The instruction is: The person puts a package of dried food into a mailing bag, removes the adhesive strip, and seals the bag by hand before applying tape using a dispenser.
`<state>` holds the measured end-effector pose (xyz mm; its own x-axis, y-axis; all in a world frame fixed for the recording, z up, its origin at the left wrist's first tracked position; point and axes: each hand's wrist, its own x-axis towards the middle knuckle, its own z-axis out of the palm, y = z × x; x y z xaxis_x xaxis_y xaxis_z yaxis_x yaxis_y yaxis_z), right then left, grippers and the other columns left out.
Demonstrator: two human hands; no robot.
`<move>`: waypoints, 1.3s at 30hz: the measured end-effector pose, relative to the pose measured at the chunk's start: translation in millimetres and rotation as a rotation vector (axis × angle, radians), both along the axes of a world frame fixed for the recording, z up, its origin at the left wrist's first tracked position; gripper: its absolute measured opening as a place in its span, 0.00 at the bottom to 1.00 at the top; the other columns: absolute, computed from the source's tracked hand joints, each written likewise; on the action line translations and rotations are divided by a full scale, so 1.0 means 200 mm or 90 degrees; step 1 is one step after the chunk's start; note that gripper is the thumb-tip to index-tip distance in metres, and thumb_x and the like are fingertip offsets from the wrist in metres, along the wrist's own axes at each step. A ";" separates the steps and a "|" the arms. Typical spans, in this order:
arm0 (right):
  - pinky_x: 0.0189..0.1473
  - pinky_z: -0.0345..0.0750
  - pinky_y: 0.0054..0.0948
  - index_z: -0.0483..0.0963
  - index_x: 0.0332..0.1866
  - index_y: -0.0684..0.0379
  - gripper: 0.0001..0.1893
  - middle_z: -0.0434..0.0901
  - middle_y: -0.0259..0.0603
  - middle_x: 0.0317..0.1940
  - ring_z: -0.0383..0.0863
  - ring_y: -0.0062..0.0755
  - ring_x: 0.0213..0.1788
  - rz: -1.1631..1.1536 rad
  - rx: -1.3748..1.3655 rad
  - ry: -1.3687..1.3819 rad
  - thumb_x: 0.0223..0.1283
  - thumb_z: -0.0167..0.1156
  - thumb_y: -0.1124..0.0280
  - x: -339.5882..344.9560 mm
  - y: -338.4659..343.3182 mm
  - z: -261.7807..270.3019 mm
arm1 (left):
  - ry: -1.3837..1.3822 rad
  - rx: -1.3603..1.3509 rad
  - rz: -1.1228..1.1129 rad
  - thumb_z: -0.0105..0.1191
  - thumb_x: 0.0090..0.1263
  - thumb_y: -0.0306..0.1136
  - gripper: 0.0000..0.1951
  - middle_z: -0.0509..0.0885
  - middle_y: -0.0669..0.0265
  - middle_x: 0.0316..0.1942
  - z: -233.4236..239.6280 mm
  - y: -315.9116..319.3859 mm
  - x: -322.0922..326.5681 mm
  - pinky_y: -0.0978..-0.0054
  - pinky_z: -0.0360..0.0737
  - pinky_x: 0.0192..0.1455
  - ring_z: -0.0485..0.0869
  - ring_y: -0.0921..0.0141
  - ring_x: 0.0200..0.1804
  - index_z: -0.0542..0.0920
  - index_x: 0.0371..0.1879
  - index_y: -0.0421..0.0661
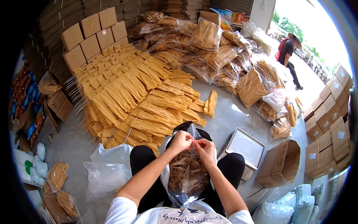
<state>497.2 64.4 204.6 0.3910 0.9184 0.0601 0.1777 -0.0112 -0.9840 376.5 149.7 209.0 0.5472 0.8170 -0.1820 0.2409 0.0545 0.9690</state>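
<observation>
Between the knees stands a clear plastic bag [188, 168] filled with brown dried pieces, inside a black and white outer bag. My left hand [182, 140] pinches the gathered top of the clear bag from the left. From the right, my right hand [204, 148] pinches the same plastic, its fingertips touching or nearly touching the left ones. Beyond the hands, folded yellow dried sheets, likely bean curd sticks [156, 107], lie in a large pile, many with thin rods through them. To the right of the right knee is a scale with a metal pan [246, 148].
An open cardboard box [277, 165] lies right of the scale. Empty clear bags [107, 176] lie on the left. Bagged dried sheets [207, 56] are heaped behind, stacked cartons [325, 131] stand at right, and filled white bags [291, 205] sit lower right. A person [288, 56] is outside, upper right.
</observation>
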 end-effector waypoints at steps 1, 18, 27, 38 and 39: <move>0.24 0.69 0.15 0.80 0.31 0.65 0.05 0.79 0.29 0.20 0.72 0.12 0.21 0.000 0.010 -0.007 0.55 0.64 0.74 0.00 0.00 -0.01 | -0.031 -0.049 0.002 0.50 0.60 0.22 0.06 0.83 0.58 0.22 0.00 0.00 -0.01 0.76 0.83 0.25 0.84 0.70 0.23 0.80 0.28 0.32; 0.25 0.70 0.16 0.77 0.29 0.66 0.05 0.77 0.30 0.20 0.73 0.14 0.21 -0.033 0.079 0.114 0.58 0.60 0.76 -0.03 0.01 -0.16 | -0.026 0.019 0.083 0.54 0.56 0.20 0.04 0.83 0.59 0.19 -0.02 -0.06 0.04 0.76 0.81 0.22 0.83 0.72 0.21 0.78 0.21 0.34; 0.28 0.73 0.16 0.74 0.33 0.65 0.05 0.77 0.31 0.23 0.74 0.15 0.23 -0.017 0.039 0.133 0.61 0.59 0.73 -0.03 -0.02 -0.11 | 0.072 0.323 0.056 0.53 0.55 0.23 0.04 0.81 0.54 0.19 0.00 -0.07 0.00 0.68 0.80 0.27 0.82 0.58 0.23 0.77 0.20 0.36; 0.64 0.63 0.40 0.64 0.59 0.61 0.28 0.62 0.53 0.62 0.60 0.53 0.65 0.096 0.168 -0.479 0.49 0.62 0.75 -0.01 -0.01 0.15 | 0.518 0.562 0.000 0.62 0.54 0.40 0.22 0.81 0.53 0.42 0.18 0.15 -0.04 0.60 0.72 0.52 0.78 0.55 0.48 0.77 0.46 0.40; 0.66 0.61 0.40 0.64 0.59 0.61 0.28 0.60 0.52 0.64 0.58 0.53 0.66 0.106 0.173 -0.525 0.49 0.62 0.75 0.00 -0.02 0.14 | 0.525 0.502 -0.041 0.62 0.54 0.41 0.22 0.81 0.53 0.42 0.21 0.16 -0.02 0.60 0.73 0.52 0.78 0.55 0.49 0.78 0.45 0.40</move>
<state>497.4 60.9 231.8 -0.0105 0.8726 0.4883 0.8110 0.2931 -0.5064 371.6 181.1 250.9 0.5446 0.8374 0.0456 0.7995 -0.5349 0.2733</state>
